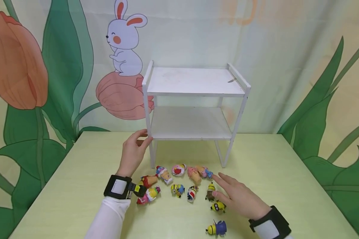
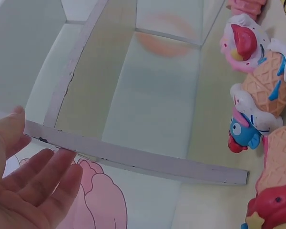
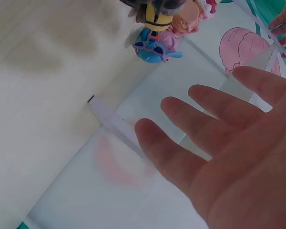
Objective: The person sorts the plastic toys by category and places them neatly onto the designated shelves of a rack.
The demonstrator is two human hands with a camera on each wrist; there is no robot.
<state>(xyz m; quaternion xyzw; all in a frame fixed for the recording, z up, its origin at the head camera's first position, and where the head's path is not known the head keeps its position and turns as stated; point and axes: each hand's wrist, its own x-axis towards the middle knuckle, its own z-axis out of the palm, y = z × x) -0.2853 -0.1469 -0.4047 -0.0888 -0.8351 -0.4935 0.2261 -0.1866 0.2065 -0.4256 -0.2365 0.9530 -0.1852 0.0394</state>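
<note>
You are facing a curtain (image 1: 266,73) beyond the far edge of the table (image 1: 269,172); printed leaves (image 1: 312,129) are rising behind its corners.

no text is legible, the faint orange marks (image 1: 246,13) high on the backdrop (image 1: 191,36) being unreadable.

White two-tier shelf (image 1: 194,81) standing upright, left hand (image 1: 132,152) touching front-left leg (image 1: 147,114), grip hard to judge. Small colourful figures (image 1: 177,191) lying in front, right hand (image 1: 243,198) hovering near them.
</note>
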